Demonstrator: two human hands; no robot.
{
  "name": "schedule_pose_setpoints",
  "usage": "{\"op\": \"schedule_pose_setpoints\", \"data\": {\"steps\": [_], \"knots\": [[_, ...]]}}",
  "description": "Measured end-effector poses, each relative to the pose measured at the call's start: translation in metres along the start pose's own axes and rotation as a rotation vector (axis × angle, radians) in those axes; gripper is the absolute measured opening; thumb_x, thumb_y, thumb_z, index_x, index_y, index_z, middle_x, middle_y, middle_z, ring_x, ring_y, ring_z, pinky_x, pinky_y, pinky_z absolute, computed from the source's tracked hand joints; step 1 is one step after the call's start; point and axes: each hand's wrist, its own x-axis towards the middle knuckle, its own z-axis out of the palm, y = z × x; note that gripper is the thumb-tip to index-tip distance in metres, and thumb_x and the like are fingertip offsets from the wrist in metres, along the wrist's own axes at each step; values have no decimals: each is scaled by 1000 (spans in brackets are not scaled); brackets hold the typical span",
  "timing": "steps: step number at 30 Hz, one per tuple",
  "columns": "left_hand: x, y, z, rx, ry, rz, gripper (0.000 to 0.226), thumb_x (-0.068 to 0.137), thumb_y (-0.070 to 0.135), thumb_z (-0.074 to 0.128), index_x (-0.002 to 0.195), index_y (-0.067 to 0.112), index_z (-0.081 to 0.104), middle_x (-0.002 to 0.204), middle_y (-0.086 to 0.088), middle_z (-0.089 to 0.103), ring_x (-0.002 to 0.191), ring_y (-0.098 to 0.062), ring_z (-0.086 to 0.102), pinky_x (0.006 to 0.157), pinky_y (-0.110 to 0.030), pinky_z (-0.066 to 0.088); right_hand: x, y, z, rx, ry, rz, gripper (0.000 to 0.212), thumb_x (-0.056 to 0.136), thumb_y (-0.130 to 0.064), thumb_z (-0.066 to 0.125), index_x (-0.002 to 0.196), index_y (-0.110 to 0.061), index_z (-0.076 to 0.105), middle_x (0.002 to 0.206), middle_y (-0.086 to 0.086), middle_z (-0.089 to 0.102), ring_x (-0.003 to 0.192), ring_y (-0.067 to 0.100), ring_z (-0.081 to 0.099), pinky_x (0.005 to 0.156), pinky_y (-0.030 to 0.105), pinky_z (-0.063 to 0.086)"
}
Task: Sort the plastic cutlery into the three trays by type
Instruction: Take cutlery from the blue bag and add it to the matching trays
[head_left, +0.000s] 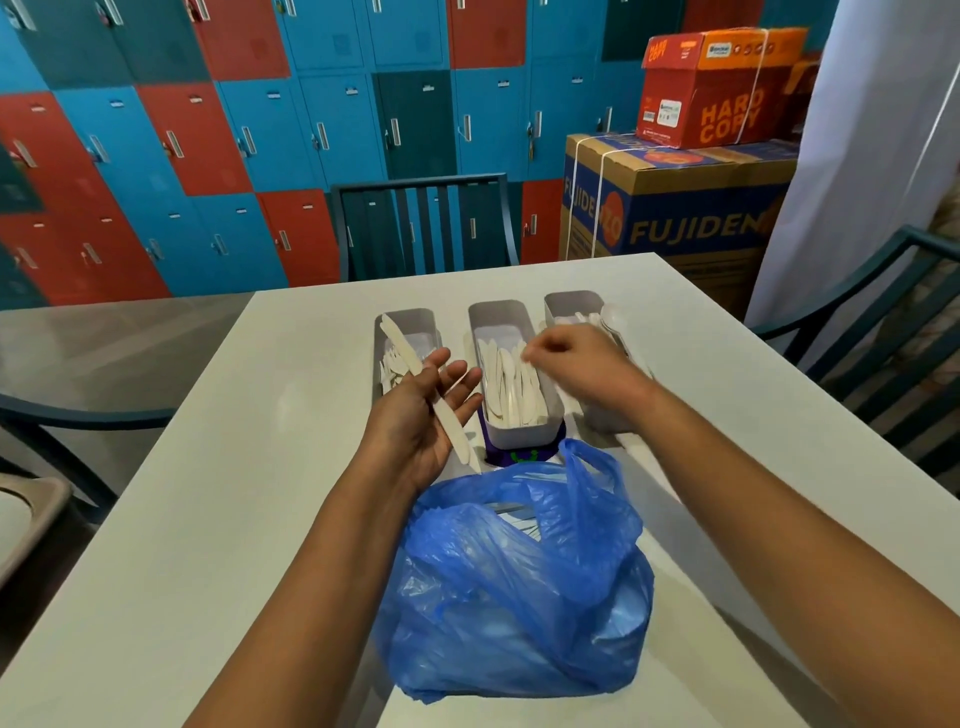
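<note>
Head view: left hand (421, 415), fingers straight, carries a light, stiff, slippery white plastic knife (426, 384); grip mid-handle. Right hand (576, 364) hovers curled; contents indeterminate.

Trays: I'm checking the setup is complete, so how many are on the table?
3, in a row beyond the blue bag: left tray behind the left hand, middle tray, and right tray, partly hidden by the right hand.

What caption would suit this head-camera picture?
Left hand holds a plastic knife; right hand hovers over the middle tray.
</note>
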Motion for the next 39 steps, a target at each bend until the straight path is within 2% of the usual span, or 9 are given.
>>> {"op": "schedule_pose_setpoints", "data": {"steps": [4,6,12,16,21,24,27,31,39], "knots": [[-1,1,0,-25,-25,41,22,102,15,33,110,14,53,88,-4,62,82,-19,64,73,-32,53,-25,-28,29,127,-364,41,16,93,-26,56,88,-17,68,80,-4,63,70,7,55,70,24,49],[-2,1,0,-29,-15,55,24,102,17,33,114,14,53,90,-3,64,83,-19,64,69,-32,54,-30,-28,40,139,-319,6,10,89,-24,62,86,-17,69,78,-5,64,71,10,57,71,31,50],[-4,-1,3,43,-24,85,24,102,16,33,118,15,52,94,-1,63,86,-16,64,63,-28,54,-32,-27,53,151,-181,-14,11,80,-21,73,81,-13,66,74,-1,60,63,8,53,60,19,43],[-8,-4,5,86,14,93,19,98,5,39,110,10,53,86,-4,61,81,-15,61,70,-27,52,-31,-24,53,170,-205,21,12,85,-15,67,85,-4,67,70,4,57,58,10,50,52,17,42],[-12,-1,7,34,-33,37,24,98,-5,31,103,-2,55,92,-14,61,82,-21,63,80,-34,55,-28,-20,47,337,-183,89,17,89,-12,62,73,-17,63,65,3,57,56,14,52,56,29,50],[-9,0,4,122,-23,37,25,98,-1,34,112,2,55,96,-11,65,73,-18,67,65,-27,58,-25,-16,45,355,-116,120,11,86,-15,66,77,-10,67,78,15,67,57,14,54,56,28,51],[-5,-4,-1,269,72,26,25,100,6,33,112,17,53,92,1,64,67,-15,62,56,-28,54,-17,-5,46,206,11,132,23,84,-18,69,63,-14,61,61,2,58,53,13,51,58,30,50],[1,-7,-5,274,134,4,24,100,6,30,109,14,51,86,-3,59,57,-10,42,49,-24,35,-5,11,44,-1,168,108,31,87,-24,64,63,-12,49,56,-2,45,57,15,45,55,26,39],[0,-6,-2,253,77,-12,23,98,-5,33,103,2,54,90,-11,58,79,-14,60,63,-27,52,11,25,34,-456,94,250,24,92,-34,55,81,-12,55,83,4,60,75,24,55,61,27,38]]}}
